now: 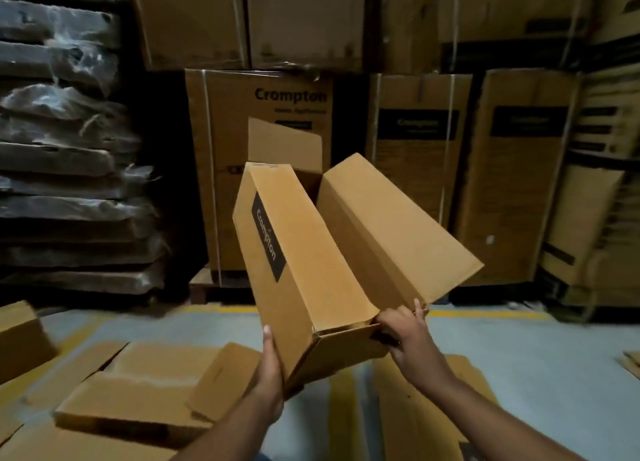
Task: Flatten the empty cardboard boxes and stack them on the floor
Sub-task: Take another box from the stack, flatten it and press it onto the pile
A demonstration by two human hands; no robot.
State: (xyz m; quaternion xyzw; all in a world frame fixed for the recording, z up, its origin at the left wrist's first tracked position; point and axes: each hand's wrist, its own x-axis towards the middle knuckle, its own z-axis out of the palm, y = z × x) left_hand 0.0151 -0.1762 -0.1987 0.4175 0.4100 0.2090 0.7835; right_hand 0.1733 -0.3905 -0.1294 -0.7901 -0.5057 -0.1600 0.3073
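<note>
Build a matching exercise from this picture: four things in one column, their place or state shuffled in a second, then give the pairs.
1. open box
2. left hand
3. right hand
4. flattened boxes

A. lying on the floor, lower left
B. grips a flap edge at the box's near end
C. held in the air, tilted, flaps open
D. holds the box's near left corner, thumb up its side

Pairs: 1-C, 2-D, 3-B, 4-A
</note>
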